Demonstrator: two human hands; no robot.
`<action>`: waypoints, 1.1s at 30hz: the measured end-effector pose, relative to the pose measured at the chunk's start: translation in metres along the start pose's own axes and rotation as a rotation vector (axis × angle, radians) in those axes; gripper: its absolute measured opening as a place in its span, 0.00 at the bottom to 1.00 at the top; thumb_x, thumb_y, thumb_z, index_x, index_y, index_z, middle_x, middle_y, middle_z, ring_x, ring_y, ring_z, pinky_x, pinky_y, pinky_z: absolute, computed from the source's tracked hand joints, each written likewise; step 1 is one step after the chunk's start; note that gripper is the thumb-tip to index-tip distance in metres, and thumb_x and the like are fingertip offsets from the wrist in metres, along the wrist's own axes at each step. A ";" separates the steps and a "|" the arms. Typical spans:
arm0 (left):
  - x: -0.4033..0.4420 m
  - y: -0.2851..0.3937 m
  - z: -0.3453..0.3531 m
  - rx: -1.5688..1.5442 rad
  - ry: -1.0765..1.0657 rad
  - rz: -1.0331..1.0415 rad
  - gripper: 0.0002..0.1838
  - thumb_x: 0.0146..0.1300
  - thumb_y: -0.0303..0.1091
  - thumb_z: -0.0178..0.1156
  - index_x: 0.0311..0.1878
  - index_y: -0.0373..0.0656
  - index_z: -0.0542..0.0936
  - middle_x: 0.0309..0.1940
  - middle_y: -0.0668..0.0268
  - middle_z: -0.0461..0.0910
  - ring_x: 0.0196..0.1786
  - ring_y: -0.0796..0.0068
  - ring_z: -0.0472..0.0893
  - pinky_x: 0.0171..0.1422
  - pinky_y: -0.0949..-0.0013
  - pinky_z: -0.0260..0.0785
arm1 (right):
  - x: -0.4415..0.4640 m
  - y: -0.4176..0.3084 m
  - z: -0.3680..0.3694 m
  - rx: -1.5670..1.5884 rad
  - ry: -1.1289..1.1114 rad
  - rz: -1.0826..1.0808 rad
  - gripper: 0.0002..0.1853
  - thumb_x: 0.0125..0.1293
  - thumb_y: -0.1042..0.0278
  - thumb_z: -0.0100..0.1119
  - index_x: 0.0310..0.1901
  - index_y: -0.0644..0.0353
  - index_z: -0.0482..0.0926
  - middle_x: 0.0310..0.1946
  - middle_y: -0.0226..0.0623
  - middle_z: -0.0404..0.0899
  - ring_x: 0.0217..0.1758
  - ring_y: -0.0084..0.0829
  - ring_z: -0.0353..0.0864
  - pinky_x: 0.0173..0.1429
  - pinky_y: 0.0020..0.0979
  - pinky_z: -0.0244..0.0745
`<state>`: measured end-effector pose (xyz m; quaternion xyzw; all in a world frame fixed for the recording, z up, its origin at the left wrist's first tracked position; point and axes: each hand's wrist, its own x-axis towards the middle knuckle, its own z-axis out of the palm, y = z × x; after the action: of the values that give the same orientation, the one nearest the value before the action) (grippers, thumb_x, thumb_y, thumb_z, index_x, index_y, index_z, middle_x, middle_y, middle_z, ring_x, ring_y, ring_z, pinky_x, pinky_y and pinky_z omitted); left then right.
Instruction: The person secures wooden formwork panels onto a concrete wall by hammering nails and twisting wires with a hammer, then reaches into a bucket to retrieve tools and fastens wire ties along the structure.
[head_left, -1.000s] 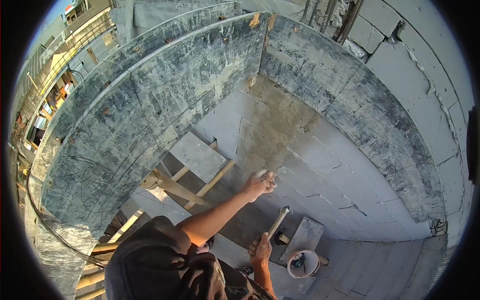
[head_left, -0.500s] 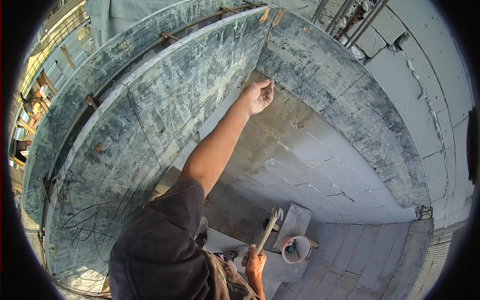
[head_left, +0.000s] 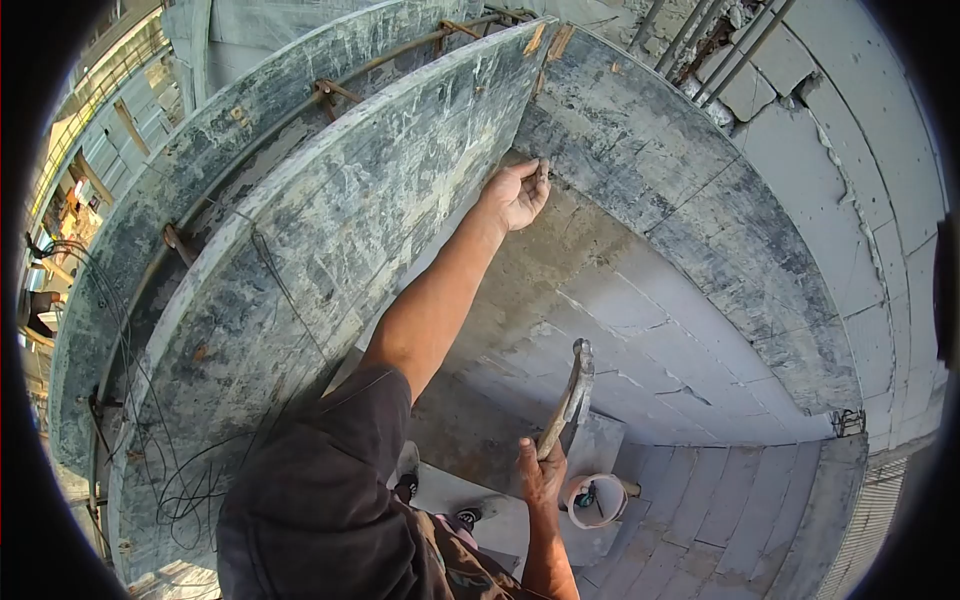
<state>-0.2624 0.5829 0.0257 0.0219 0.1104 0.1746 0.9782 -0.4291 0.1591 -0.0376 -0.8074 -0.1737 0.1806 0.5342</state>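
Note:
My left hand (head_left: 517, 196) reaches far forward to the corner where two stained formwork panels meet. Its fingers are pinched together against the lower edge of the right panel (head_left: 690, 190), and anything between them is too small to name. The left panel (head_left: 350, 190) runs alongside that arm. Lower down, my right hand (head_left: 542, 472) is wrapped round the wooden handle of a hammer (head_left: 570, 390). The hammer is held upright, its metal head pointing up and away from me, apart from the panels.
A whitish bucket (head_left: 596, 500) with small items inside stands on a board below, near my feet. Pale block walls (head_left: 640, 340) lie beneath the right panel. Steel bars (head_left: 735, 50) stick out at the top right. Loose wire (head_left: 190, 490) hangs on the left panel.
My right hand has lifted the hammer upward and to the right, and the head has turned. My left hand stays pinched at the same corner. The view has shifted slightly.

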 end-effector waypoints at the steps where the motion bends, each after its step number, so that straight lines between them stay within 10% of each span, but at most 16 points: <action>1: 0.001 0.002 -0.001 -0.007 -0.011 -0.013 0.10 0.74 0.33 0.58 0.46 0.35 0.81 0.34 0.65 0.82 0.33 0.73 0.81 0.35 0.75 0.81 | 0.014 -0.007 0.003 -0.052 0.011 -0.030 0.18 0.69 0.55 0.66 0.34 0.62 0.76 0.20 0.31 0.73 0.24 0.23 0.72 0.30 0.31 0.70; 11: 0.016 0.014 0.006 -0.117 0.088 -0.072 0.11 0.74 0.30 0.55 0.44 0.29 0.80 0.31 0.62 0.81 0.32 0.72 0.81 0.29 0.76 0.79 | 0.160 -0.094 0.050 -0.147 0.056 -0.352 0.19 0.66 0.54 0.69 0.32 0.63 0.75 0.20 0.42 0.75 0.23 0.34 0.73 0.32 0.38 0.72; 16: 0.035 0.014 0.002 -0.092 0.133 -0.023 0.08 0.71 0.28 0.54 0.37 0.37 0.79 0.30 0.61 0.80 0.31 0.66 0.80 0.41 0.59 0.78 | 0.199 -0.118 0.067 -0.183 0.093 -0.504 0.19 0.66 0.56 0.69 0.32 0.64 0.76 0.21 0.46 0.77 0.23 0.43 0.75 0.33 0.40 0.73; 19: 0.034 0.010 0.006 -0.120 0.162 0.009 0.07 0.69 0.27 0.61 0.37 0.31 0.80 0.31 0.61 0.82 0.28 0.73 0.82 0.28 0.80 0.80 | 0.208 -0.127 0.071 -0.202 0.089 -0.515 0.18 0.66 0.55 0.68 0.33 0.64 0.77 0.22 0.50 0.78 0.25 0.49 0.78 0.34 0.43 0.74; 27: 0.034 0.013 0.007 -0.099 0.095 -0.039 0.10 0.71 0.31 0.56 0.31 0.42 0.77 0.25 0.67 0.78 0.27 0.75 0.78 0.32 0.71 0.74 | 0.222 -0.115 0.071 -0.333 0.095 -0.400 0.21 0.68 0.50 0.66 0.35 0.64 0.79 0.20 0.43 0.78 0.24 0.36 0.77 0.34 0.41 0.74; 30: 0.050 0.013 0.000 -0.150 0.133 -0.018 0.06 0.71 0.27 0.58 0.37 0.34 0.79 0.31 0.63 0.82 0.30 0.74 0.83 0.31 0.79 0.81 | 0.217 -0.120 0.068 -0.211 0.097 -0.524 0.21 0.67 0.49 0.65 0.36 0.64 0.80 0.25 0.54 0.81 0.31 0.57 0.82 0.38 0.46 0.76; 33: 0.049 0.014 0.002 -0.202 0.147 -0.033 0.07 0.71 0.27 0.58 0.37 0.33 0.79 0.30 0.62 0.82 0.29 0.74 0.82 0.32 0.78 0.82 | 0.238 -0.121 0.071 -0.486 0.076 -0.312 0.18 0.67 0.54 0.66 0.37 0.64 0.81 0.24 0.52 0.81 0.30 0.52 0.83 0.38 0.43 0.76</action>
<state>-0.2221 0.6133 0.0186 -0.0913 0.1642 0.1698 0.9674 -0.2654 0.3731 0.0233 -0.8814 -0.3137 0.0190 0.3528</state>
